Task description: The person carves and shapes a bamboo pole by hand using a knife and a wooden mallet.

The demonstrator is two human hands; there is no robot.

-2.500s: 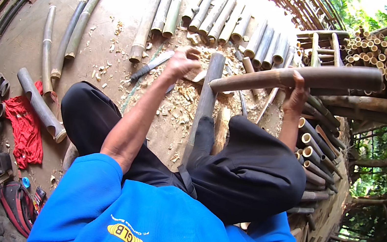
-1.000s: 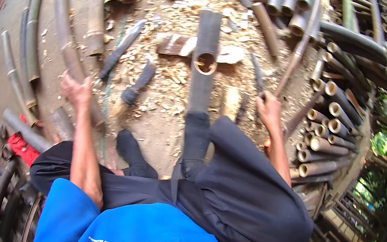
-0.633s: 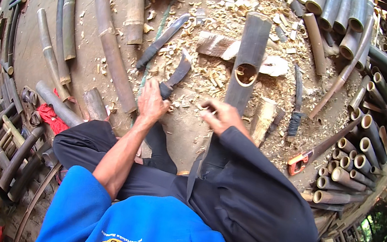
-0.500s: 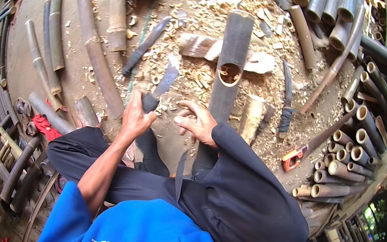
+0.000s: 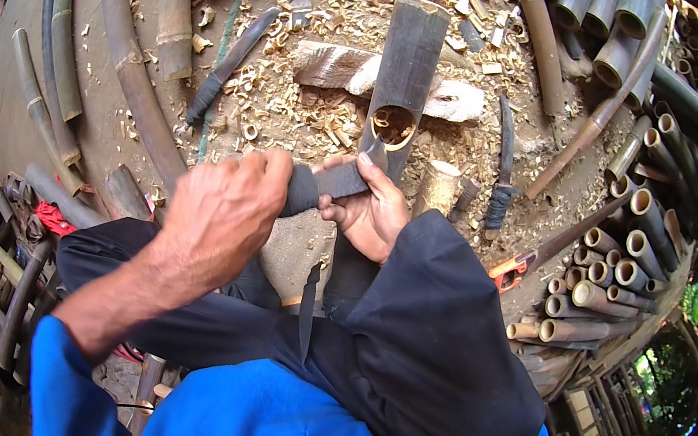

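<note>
My left hand (image 5: 225, 210) grips the knife by its black-wrapped handle (image 5: 302, 192), fingers curled round it. The broad dark blade (image 5: 342, 181) points to the upper right. My right hand (image 5: 376, 217) closes on that blade, its thumb along the upper side and the fingers beneath. Black cloth hides my right forearm. Just beyond the hands a dark bamboo tube (image 5: 412, 57), with an oval opening cut in its near part, lies across a brown and white wooden block (image 5: 330, 68). The near end of the tube is partly covered by my right hand and the blade.
Another knife with a wrapped handle (image 5: 232, 63) lies at the left, and a dark blade tool (image 5: 504, 160) at the right. A saw with an orange handle (image 5: 509, 270) rests beside stacked bamboo tubes (image 5: 601, 298). Long bamboo poles (image 5: 135, 59) and shavings (image 5: 336, 118) cover parts of the ground.
My left hand has raised the knife closer and turned it toward the right. My right hand, free before, has taken hold of the blade. The view has shifted slightly.
</note>
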